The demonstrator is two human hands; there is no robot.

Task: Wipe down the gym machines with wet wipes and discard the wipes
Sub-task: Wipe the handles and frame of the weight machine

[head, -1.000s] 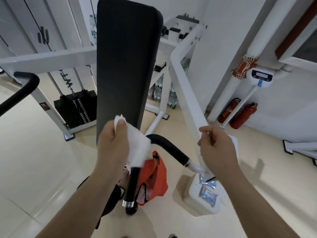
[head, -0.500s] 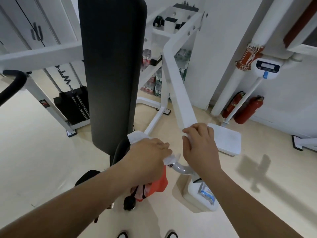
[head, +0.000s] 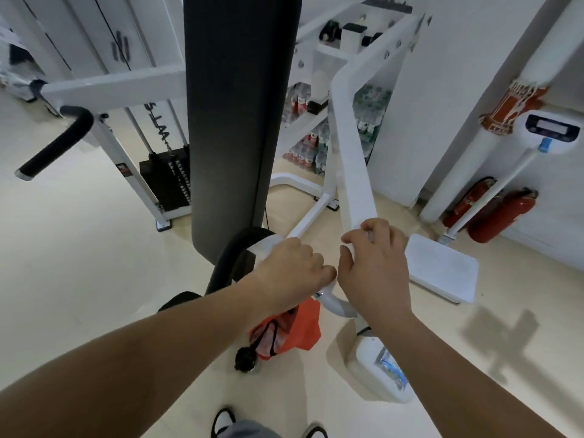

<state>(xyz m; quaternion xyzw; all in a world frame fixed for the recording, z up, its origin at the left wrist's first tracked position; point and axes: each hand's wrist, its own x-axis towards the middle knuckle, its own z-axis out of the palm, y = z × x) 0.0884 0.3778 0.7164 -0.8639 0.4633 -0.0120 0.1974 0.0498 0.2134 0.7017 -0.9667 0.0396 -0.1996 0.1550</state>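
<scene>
A white gym machine stands before me with a tall black back pad (head: 234, 121). Its curved black handle (head: 227, 263) runs down to the right into a white bar end (head: 336, 303). My left hand (head: 290, 270) grips a white wet wipe (head: 265, 246) wrapped round that handle near its right end. Beside it, my right hand (head: 376, 263) holds the lower end of the slanted white frame arm (head: 350, 165), fingers curled over it. An orange bag (head: 290, 330) hangs under the handle.
A second black handle (head: 53, 147) sticks out at the left, with a weight stack (head: 167, 181) behind. Several wipe packets (head: 392, 368) lie on the white base (head: 369, 358). A white scale (head: 442, 270), two red extinguishers (head: 499, 213) and shelved bottles (head: 313, 147) stand to the right.
My left hand brought the wipe down from in front of the pad onto the curved handle and closed round it. My right hand moved up-left and took hold of the white frame arm.
</scene>
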